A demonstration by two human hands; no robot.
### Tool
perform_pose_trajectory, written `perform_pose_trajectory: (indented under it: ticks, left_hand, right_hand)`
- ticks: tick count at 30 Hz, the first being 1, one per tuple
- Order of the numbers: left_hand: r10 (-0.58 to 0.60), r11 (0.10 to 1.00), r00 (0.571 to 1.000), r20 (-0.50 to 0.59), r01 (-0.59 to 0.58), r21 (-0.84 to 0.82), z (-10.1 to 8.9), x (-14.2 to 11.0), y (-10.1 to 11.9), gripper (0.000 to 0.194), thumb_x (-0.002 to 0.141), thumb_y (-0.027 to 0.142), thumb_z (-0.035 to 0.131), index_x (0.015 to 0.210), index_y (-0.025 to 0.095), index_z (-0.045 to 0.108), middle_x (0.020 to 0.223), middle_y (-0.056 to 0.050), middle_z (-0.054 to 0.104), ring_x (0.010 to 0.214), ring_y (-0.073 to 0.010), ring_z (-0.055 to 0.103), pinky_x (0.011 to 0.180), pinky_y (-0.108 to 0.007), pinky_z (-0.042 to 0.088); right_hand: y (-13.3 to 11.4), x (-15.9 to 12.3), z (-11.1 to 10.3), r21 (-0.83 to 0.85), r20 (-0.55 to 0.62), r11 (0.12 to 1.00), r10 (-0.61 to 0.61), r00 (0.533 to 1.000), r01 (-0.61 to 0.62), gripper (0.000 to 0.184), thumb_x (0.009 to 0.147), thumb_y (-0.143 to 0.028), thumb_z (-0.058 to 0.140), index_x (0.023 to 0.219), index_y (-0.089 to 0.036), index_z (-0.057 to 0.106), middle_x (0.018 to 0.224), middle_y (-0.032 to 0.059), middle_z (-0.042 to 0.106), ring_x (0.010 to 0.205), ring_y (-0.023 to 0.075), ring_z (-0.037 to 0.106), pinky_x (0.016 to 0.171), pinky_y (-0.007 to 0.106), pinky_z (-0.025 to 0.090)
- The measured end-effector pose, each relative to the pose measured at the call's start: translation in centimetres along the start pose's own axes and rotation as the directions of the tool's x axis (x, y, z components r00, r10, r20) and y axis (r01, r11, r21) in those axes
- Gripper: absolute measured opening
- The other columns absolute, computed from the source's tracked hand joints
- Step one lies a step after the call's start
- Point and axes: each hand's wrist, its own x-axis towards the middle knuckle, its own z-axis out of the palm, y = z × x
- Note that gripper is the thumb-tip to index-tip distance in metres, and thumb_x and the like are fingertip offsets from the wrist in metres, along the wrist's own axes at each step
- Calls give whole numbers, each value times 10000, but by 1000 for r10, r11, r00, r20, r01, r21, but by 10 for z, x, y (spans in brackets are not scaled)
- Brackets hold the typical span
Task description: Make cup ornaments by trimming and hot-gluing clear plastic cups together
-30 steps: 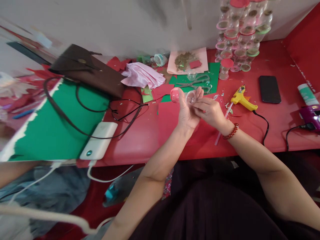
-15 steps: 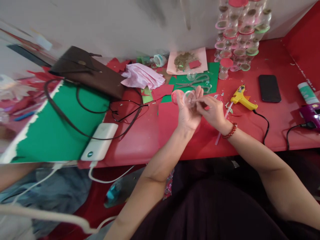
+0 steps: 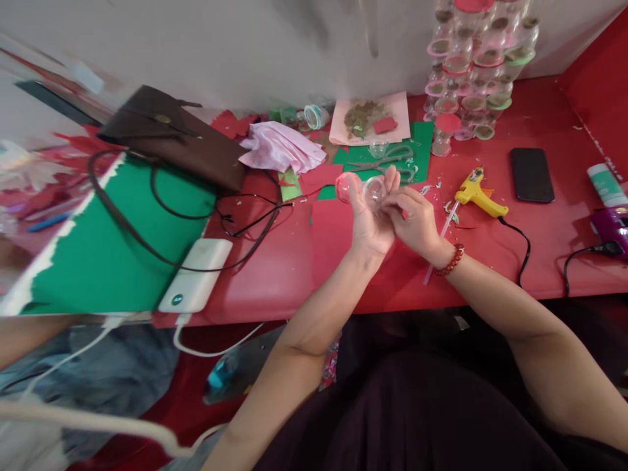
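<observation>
Palm up above the red sheet, my left hand (image 3: 370, 226) is closed around a small clear plastic cup (image 3: 375, 190) whose round open rim faces up. Left of the thumb shows a cup end with a red rim (image 3: 347, 187); whether it is joined to the clear cup is hidden by the hand. My right hand (image 3: 415, 219), a beaded bracelet on its wrist, has its fingers pinched together at the right side of the clear cup. What lies between those fingertips is too small to make out. Just beyond the hands, scissors (image 3: 385, 163) rest on green sheet.
A yellow glue gun (image 3: 483, 196) with a corded handle lies right of my hands, near a black phone (image 3: 532, 174). Joined clear cups (image 3: 473, 85) stand stacked behind. Leftward are pink cloth (image 3: 284, 147), a brown bag (image 3: 181, 140) and a white power bank (image 3: 196, 275).
The red-rimmed end and the clear cup have tilted slightly in my left hand. My right fingers stay pinched beside the cup. The whole view has shifted a little.
</observation>
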Motion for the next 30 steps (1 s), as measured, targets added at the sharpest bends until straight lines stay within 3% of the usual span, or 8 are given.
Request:
perform_pose_trajectory:
  ticks: [6,10,15,19,24,30]
  left_hand:
    - [46,998,998,33,-45,-33,-3,5,0,543,1061,612,357,779,244,640,1087,-38,800,1401,-167,603,1155,-269,509]
    - [65,998,996,55,-64,-23,-6,9,0,549,1059,616,361,748,242,616,1032,-25,806,1395,-171,612,1161,-287,507]
    - [39,999,997,60,-40,17,-10,12,-3,524,1036,644,407,731,264,601,992,-40,805,1379,-168,622,1209,-317,472]
    - [18,999,1000,25,-19,37,-10,12,-7,553,1054,624,357,690,266,570,998,-45,801,1363,-143,632,1224,-284,439]
    - [-23,998,1000,-8,24,55,-7,6,-7,543,1051,612,381,689,270,597,969,-43,800,1368,-145,625,1179,-267,474]
    - [-34,999,999,-13,33,-27,-2,4,0,553,1056,625,378,762,215,604,929,-44,786,1371,-172,631,1188,-268,471]
  right_hand:
    - [-6,0,0,-41,31,998,49,998,-48,188,896,-76,545,881,-216,670,901,47,735,868,193,686,810,351,585]
    - [-10,0,-5,10,41,994,105,994,-106,150,934,-160,610,1022,-223,715,962,39,773,884,179,719,834,345,602]
    - [-5,1,-10,15,126,999,30,992,-33,172,969,-200,603,981,-222,773,1004,55,791,918,181,740,862,343,608]
    - [1,1,-8,-93,193,995,-25,981,43,175,953,-157,596,926,-199,764,920,60,761,852,183,711,795,329,596]
    - [6,3,-8,-177,172,982,-34,984,65,190,953,-125,564,944,-183,745,909,64,742,801,168,685,732,299,576]
    - [3,2,-15,-46,146,998,-27,989,34,190,982,-232,609,1093,-226,763,1062,63,781,983,192,731,898,367,622]
